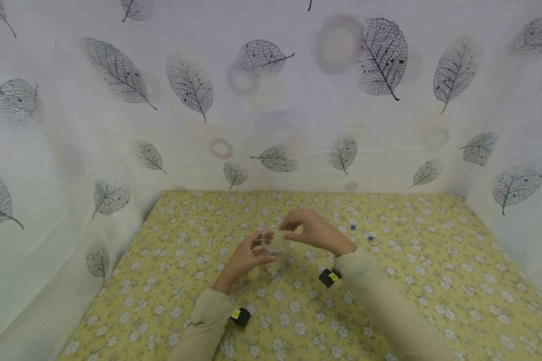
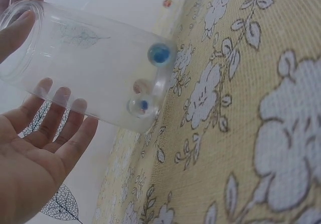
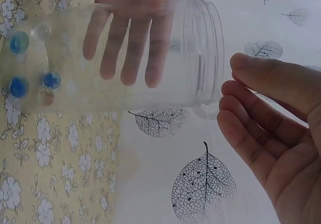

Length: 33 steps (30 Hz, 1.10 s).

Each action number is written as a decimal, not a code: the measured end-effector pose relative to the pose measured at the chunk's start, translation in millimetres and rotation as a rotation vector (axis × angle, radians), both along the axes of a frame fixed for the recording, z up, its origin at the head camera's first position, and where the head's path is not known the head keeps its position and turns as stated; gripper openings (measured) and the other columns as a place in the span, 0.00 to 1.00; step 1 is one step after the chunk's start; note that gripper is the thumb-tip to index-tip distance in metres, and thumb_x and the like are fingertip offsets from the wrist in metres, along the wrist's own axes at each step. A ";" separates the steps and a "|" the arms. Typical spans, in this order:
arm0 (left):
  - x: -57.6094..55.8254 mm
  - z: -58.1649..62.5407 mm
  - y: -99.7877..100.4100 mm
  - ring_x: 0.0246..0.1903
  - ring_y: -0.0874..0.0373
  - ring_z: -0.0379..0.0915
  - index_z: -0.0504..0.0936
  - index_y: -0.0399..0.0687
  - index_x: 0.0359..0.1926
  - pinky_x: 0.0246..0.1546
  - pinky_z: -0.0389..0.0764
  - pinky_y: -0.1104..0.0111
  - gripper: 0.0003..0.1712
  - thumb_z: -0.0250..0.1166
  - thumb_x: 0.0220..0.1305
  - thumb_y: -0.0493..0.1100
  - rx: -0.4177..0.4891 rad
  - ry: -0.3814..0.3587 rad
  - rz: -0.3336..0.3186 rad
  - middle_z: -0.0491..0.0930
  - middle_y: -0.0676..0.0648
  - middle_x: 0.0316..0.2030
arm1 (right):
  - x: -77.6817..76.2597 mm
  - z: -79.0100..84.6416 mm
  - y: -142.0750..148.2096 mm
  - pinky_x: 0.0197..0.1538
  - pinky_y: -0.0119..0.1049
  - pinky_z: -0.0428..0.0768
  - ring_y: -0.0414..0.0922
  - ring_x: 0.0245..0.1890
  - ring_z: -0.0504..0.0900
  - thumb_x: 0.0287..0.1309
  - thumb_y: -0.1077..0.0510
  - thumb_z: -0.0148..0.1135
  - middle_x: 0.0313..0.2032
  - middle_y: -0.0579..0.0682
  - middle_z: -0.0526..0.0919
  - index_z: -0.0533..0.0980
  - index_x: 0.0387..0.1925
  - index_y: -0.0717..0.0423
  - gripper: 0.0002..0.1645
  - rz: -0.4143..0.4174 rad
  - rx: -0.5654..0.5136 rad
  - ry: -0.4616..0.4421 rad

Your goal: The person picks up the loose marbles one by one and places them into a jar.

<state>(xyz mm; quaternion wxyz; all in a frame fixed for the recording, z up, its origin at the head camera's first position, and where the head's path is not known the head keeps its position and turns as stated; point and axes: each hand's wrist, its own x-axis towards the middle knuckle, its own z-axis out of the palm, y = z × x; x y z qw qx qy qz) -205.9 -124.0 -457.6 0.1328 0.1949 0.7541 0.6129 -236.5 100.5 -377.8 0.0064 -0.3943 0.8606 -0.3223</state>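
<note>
A clear plastic jar (image 1: 277, 244) stands on the patterned cloth, its open mouth upward, with several glass marbles (image 3: 19, 42) at its bottom. Some of the marbles are blue and others mostly clear. My left hand (image 1: 244, 260) holds the jar's side, thumb in front near the mouth and fingers (image 3: 133, 50) around the wall. Over the opening is my right hand (image 1: 313, 230), palm turned toward the jar. Its bent fingertips (image 3: 230, 103) are right at the rim, and nothing shows between thumb and fingers.
Two small blue marbles (image 1: 353, 227) lie on the yellow flowered tablecloth (image 1: 433, 281) to the right of my right hand. A black wrist camera (image 1: 329, 277) hangs below each forearm. White leaf-printed sheets (image 1: 298, 115) enclose the table at the back and sides.
</note>
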 end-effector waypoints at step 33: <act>-3.1 -5.7 -0.6 0.66 0.42 0.58 0.60 0.39 0.68 0.68 0.63 0.49 0.37 0.65 0.60 0.36 -0.010 0.035 0.002 0.62 0.35 0.65 | 6.9 -21.9 137.1 0.42 0.47 0.83 0.51 0.38 0.81 0.49 0.63 0.69 0.38 0.52 0.83 0.81 0.38 0.56 0.11 -0.258 0.168 0.087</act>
